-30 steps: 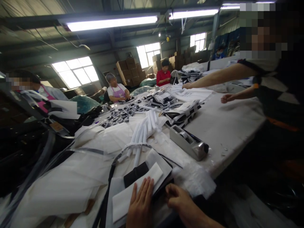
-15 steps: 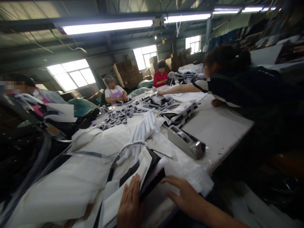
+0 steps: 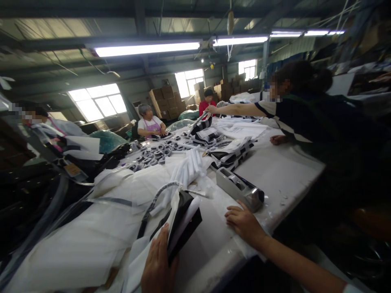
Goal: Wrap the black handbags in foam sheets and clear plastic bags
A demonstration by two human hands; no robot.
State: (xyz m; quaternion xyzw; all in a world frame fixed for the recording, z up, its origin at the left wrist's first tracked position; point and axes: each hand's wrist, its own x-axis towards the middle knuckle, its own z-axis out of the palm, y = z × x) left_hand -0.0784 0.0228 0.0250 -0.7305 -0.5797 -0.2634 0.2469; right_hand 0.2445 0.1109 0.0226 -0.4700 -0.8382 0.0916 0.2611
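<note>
In the head view, a handbag (image 3: 185,228), black with white wrapping and a striped handle, stands tilted on the table near me. My left hand (image 3: 157,260) grips its near end, the fingers along the white wrapping and the thumb on the other side. A white roll of padding lies along the bag's right side. My right hand (image 3: 244,224) is open, its fingers apart and lying on the clear plastic sheeting (image 3: 221,199), just below the grey tape dispenser (image 3: 236,187). White tubes (image 3: 186,169) lie beyond the bag.
White sheets (image 3: 82,236) cover the table's left side. Many grey rings (image 3: 152,156) and a stack of wrapped bags (image 3: 232,150) lie farther back. At right a co-worker's arm (image 3: 238,109) reaches over the table, holding a bag's handle. Other people work across the table.
My right hand has moved from beside the bag up and right onto the plastic sheeting. The bag has shifted slightly left and down with my left hand. The co-worker at right has lifted a bag.
</note>
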